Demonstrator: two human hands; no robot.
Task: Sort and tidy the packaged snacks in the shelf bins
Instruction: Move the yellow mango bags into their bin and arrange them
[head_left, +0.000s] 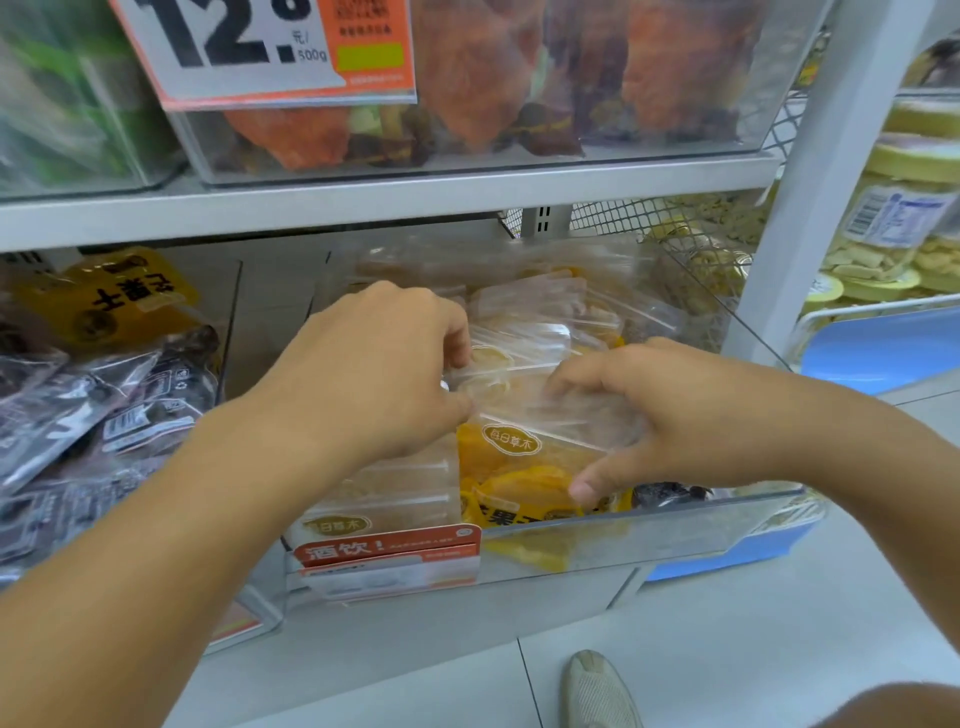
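Hands – left hand (384, 364) | right hand (670, 415) grip 1 clear packet (524, 410) (in bin (675, 540))

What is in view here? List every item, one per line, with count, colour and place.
clear plastic shelf bin: one, transparent, lower shelf, centre
clear packets of yellow dried fruit: many, yellow, inside that bin
dark grey foil snack packets: several, left bin
orange-and-white price sign: one, upper bin front
orange dried-fruit bags: several, upper bin
yellow-lidded jars: several, right shelf
beige shoe: one, floor
left hand: in the bin, gripping packets
right hand: gripping a packet
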